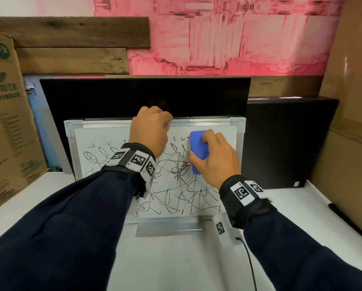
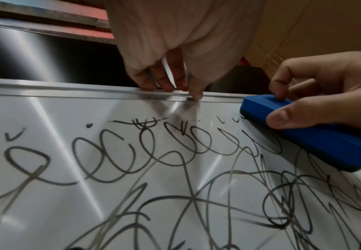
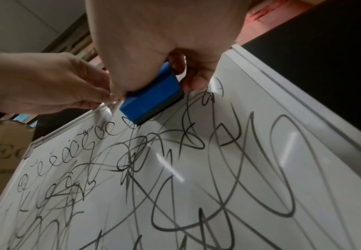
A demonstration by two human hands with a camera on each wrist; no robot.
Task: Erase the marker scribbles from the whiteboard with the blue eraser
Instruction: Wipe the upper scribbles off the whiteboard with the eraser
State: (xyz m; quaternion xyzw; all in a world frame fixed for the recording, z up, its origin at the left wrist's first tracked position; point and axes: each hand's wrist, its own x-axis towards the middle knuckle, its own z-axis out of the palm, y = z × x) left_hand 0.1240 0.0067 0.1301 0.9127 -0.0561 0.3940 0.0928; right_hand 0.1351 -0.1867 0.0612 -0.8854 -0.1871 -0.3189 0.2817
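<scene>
At the upper right of the whiteboard (image 1: 77, 143), your right hand (image 1: 215, 162) grips the blue eraser (image 1: 198, 152) flat on the surface (thumb one side, fingers the other). Keep it flat and press evenly through the scribbles (image 1: 175, 185), while your left hand (image 1: 150, 131), fingers curled over the top frame, steadies the board.

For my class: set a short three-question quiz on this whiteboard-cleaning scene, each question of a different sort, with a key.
1. True or false: the left hand holds the blue eraser.
2. Which part of the whiteboard does the left hand grip? A) bottom ledge B) top frame edge C) right side
3. Fill in: the eraser, held by the right hand, sits near the board's upper ____ corner, and the marker scribbles below it are not yet erased.

Key: 1 false; 2 B; 3 right.
</scene>
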